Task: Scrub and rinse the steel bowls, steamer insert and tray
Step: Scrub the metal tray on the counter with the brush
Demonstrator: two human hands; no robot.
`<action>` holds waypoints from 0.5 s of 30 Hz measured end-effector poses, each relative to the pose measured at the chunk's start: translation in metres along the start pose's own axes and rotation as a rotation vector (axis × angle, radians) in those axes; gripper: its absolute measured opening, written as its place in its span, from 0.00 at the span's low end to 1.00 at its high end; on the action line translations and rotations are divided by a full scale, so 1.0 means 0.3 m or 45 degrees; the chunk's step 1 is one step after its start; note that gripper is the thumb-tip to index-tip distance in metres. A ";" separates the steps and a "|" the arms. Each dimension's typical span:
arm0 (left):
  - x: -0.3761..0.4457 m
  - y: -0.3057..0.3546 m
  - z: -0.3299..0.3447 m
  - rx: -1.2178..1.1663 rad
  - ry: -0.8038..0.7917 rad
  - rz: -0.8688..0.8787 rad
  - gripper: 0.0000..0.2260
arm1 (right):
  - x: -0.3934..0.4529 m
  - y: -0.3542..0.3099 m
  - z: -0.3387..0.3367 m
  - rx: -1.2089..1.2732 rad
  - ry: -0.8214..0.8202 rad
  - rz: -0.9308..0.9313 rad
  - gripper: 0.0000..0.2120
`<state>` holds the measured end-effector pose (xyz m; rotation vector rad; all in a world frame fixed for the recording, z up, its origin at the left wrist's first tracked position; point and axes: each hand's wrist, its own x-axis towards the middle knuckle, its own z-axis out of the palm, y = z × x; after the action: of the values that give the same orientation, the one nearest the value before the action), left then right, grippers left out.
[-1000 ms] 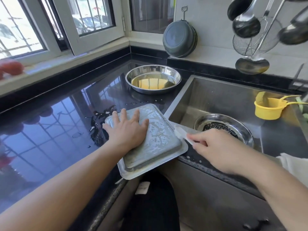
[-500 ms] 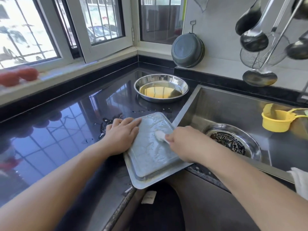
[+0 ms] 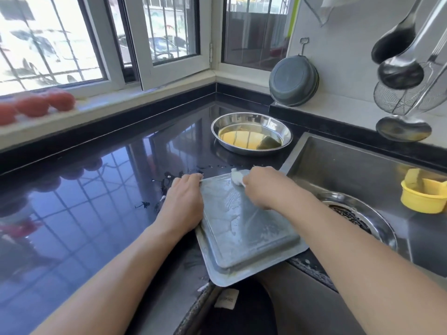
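The steel tray [image 3: 244, 228] lies upside down at the desk's [image 3: 96, 201] front edge, beside the sink [image 3: 350, 165], its near corner overhanging. The left hand [image 3: 185, 204] rests on the tray's left rim, fingers curled over the edge, holding it. The right hand [image 3: 263, 187] grips a white scrubber [image 3: 237, 177] pressed against the tray's far end. A steel bowl [image 3: 251, 132] with yellowish liquid sits toward the desk's back edge. A yellow cup [image 3: 423, 194] sits in the sink, near a round steel insert [image 3: 358, 213].
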<state>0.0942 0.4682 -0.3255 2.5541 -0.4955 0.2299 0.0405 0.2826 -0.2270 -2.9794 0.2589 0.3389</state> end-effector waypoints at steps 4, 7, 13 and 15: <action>-0.005 0.001 -0.010 -0.106 0.007 -0.011 0.20 | 0.006 -0.061 -0.029 0.016 -0.096 -0.190 0.13; -0.005 -0.006 -0.028 -0.158 0.028 -0.011 0.22 | 0.027 -0.065 -0.035 -0.043 -0.024 -0.142 0.07; -0.021 0.013 -0.072 -0.323 0.060 -0.056 0.25 | -0.007 -0.099 -0.032 -0.066 -0.053 -0.262 0.11; -0.022 0.010 -0.078 -0.333 0.050 -0.064 0.26 | -0.034 -0.090 -0.025 -0.043 -0.091 -0.291 0.14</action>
<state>0.0854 0.4802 -0.3061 2.2993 -0.4168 0.1840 0.0373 0.3093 -0.2144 -2.9804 -0.0950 0.4241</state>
